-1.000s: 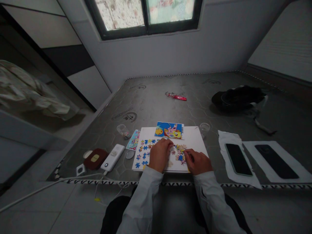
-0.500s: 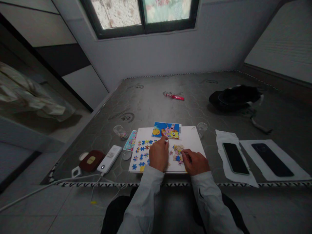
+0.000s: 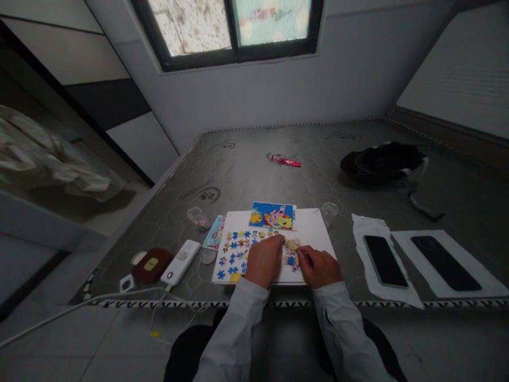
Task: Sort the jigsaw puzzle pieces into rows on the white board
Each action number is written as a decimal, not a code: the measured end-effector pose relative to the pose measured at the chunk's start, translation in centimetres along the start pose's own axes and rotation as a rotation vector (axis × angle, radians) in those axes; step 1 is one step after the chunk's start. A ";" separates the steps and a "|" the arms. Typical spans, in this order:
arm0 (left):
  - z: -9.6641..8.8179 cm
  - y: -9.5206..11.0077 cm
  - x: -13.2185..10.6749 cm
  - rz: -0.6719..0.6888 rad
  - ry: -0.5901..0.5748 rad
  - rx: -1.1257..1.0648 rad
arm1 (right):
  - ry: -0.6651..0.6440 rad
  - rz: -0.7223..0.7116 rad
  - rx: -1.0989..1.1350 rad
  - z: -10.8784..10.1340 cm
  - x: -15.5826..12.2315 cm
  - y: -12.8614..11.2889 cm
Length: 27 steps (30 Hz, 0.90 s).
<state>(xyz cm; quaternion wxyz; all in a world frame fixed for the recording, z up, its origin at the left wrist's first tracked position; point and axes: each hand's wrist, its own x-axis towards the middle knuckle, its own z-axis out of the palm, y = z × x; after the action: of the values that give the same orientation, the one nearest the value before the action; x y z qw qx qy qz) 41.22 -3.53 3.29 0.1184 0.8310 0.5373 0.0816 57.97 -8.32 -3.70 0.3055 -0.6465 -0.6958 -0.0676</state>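
Observation:
A white board (image 3: pixel 310 225) lies on a grey quilted mattress (image 3: pixel 238 180), carrying many blue, yellow and pink jigsaw pieces (image 3: pixel 238 249). A cartoon picture card (image 3: pixel 272 216) lies at its far edge. My left hand (image 3: pixel 264 260) rests on the board, its fingertips reaching the pieces near the middle. My right hand (image 3: pixel 320 267) is pinched beside a pink and yellow cluster of pieces (image 3: pixel 292 253). Whether either hand grips a piece is too small to tell.
Two small clear cups (image 3: pixel 198 218) (image 3: pixel 329 215) flank the board. To the left lie a white power bank (image 3: pixel 180 262) and brown pouch (image 3: pixel 151 265). Two phones on white cloths (image 3: pixel 385 261) (image 3: pixel 445 262) lie right. A black bag (image 3: pixel 379 163) and red tube (image 3: pixel 283 160) lie beyond.
My left hand has swung from pointing up the board to reaching right, toward the middle pieces. My right hand has stayed by the cluster. The view has shifted slightly.

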 end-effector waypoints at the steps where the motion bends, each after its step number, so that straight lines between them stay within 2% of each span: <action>1: 0.1 -0.2 0.0 0.004 -0.020 0.001 | -0.004 0.004 0.000 0.0 0.0 0.0; 4: 0.2 -0.8 0.1 0.017 -0.024 -0.018 | -0.008 0.007 0.006 0.1 0.0 0.0; 9: -0.5 -1.4 -0.2 0.015 0.095 -0.076 | -0.014 -0.005 0.004 0.1 0.0 0.1; 11: -1.1 -1.2 -0.7 0.004 0.061 -0.020 | -0.017 -0.005 -0.002 0.0 0.0 0.1; 16: -2.4 0.0 -2.4 0.064 -0.127 0.127 | 0.006 -0.035 0.022 0.1 0.0 0.2; 20: -2.1 0.1 -3.0 0.089 -0.156 0.143 | -0.005 -0.038 0.028 0.3 -0.1 0.3; 27: -1.2 -0.7 -2.9 0.070 -0.171 0.136 | 0.008 -0.029 0.024 0.1 0.0 0.0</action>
<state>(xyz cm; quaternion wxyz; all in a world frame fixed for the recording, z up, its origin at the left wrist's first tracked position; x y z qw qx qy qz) 39.15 -5.75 4.24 0.1043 0.8594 0.5001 -0.0222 57.93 -8.28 -3.79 0.3148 -0.6323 -0.7047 -0.0664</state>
